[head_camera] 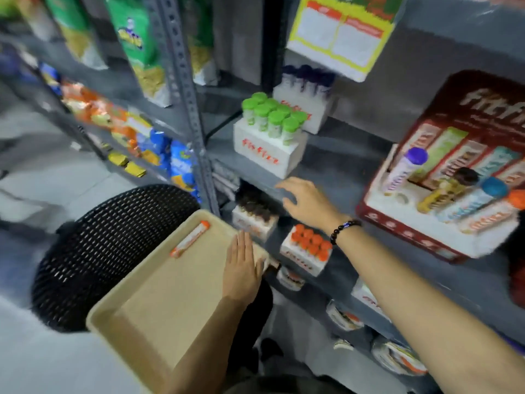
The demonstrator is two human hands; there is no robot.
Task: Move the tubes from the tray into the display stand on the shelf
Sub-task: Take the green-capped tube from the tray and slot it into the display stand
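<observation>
The left hand (241, 268) lies flat and open on the far edge of the beige tray (159, 294), gripping nothing, while the right hand (308, 204) hangs empty with fingers spread near the grey shelf (335, 163). One orange-capped tube (189, 239) remains on the tray; four tubes stand in the red display stand (443, 223) to the right.

Grey shelf (349, 155), red display stand (443, 172).
</observation>
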